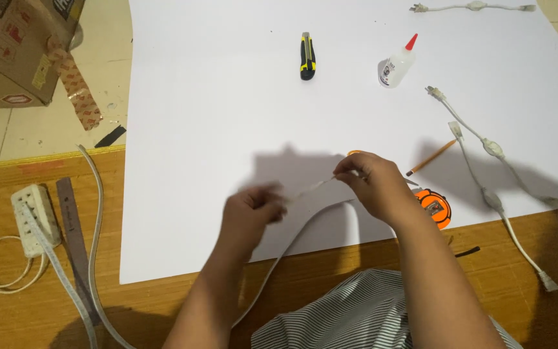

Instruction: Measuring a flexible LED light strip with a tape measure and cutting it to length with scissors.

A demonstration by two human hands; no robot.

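- L hand (250, 210) & R hand (369, 181) both pinched shut on thin strip (311, 189)
- strip's long axis runs L-R between them, near white sheet (227, 129) front edge
- R hand higher

hands: 2, left hand (248, 213), right hand (372, 184) | white sheet (227, 129): 1 | utility knife (307, 56): 1 | glue bottle (396, 64): 1 | pencil (431, 158): 1 | orange tape measure (435, 207): 1 | white connector cables on sheet: 3 (473, 6) (479, 139) (498, 213) | power strip (31, 220): 1 | cardboard box (14, 45): 1 | metal ruler (75, 249): 1
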